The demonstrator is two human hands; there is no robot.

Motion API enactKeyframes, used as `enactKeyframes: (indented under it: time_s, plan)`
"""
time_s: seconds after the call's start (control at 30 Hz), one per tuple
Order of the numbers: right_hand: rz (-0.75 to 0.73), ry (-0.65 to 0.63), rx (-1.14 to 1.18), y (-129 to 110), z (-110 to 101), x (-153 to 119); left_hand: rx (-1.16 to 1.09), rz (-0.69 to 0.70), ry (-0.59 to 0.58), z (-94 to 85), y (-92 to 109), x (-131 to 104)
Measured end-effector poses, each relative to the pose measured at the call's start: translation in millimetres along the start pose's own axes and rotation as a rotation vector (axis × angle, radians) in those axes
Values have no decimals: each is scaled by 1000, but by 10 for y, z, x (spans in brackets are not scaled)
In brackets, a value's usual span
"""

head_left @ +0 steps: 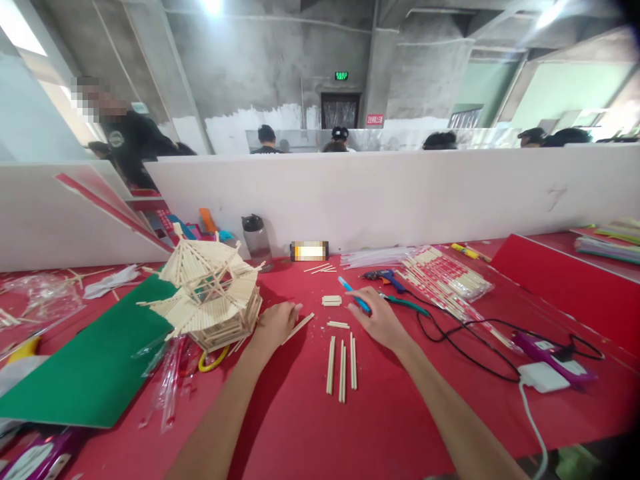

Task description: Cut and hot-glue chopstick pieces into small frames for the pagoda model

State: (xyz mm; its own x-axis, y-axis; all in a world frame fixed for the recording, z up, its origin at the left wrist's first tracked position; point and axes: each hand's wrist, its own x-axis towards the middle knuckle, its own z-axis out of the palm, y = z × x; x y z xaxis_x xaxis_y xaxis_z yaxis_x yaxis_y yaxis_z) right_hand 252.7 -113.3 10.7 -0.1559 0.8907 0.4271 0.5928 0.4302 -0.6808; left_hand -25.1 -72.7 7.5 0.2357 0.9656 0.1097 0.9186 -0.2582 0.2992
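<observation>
My left hand (278,324) rests on the red table, its fingers curled at a thin wooden stick (301,326); its fingertips are partly hidden. In my right hand (376,319) is a blue pen (346,286), held between the fingers and slanting up to the left. Between my hands lie a small stack of short sticks (331,301) and a few short pieces (339,325). Closer to me, longer sticks (343,373) lie in three groups. A pavilion-like model of wooden sticks (215,293), with a tiered roof, stands left of my left hand.
Right of my hand are green-handled pliers (407,305), a blue glue gun (393,279), packs of sticks (450,280) and a purple power strip (553,360) with cables. A green board (100,353) and yellow-handled scissors (214,361) lie left. A bottle (256,237) stands by the white partition (375,200).
</observation>
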Motion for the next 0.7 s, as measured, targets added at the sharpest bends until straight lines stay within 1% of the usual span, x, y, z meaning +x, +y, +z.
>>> enactKeyframes:
  time_s: [0.07,0.1,0.13,0.2,0.33,0.4,0.47,0.57,0.63,0.7]
  plan:
    - [48,-209,-226,92,2,-34,-2,4,-38,17,-5,-11]
    - [62,-292,-296,129,8,-55,-7,11,-45,32,-1,-18]
    - [67,-348,-337,156,14,-74,-12,17,-48,48,6,-25]
    - [56,-385,-362,183,20,-97,-17,35,-56,79,24,-36]
    - [34,-351,-367,229,-21,-57,-13,101,-17,107,74,-46]
    - [41,-281,-398,303,-85,-7,-22,106,-5,109,97,-44]
    - [71,-182,-460,413,-177,39,-43,97,-8,113,112,-36]
    - [206,-100,-600,590,-334,71,-92,95,-8,130,119,-19]
    - [331,-104,-680,678,-411,64,-131,94,-3,142,123,-11]
    - [424,-136,-729,725,-449,44,-153,104,-4,147,132,-12]
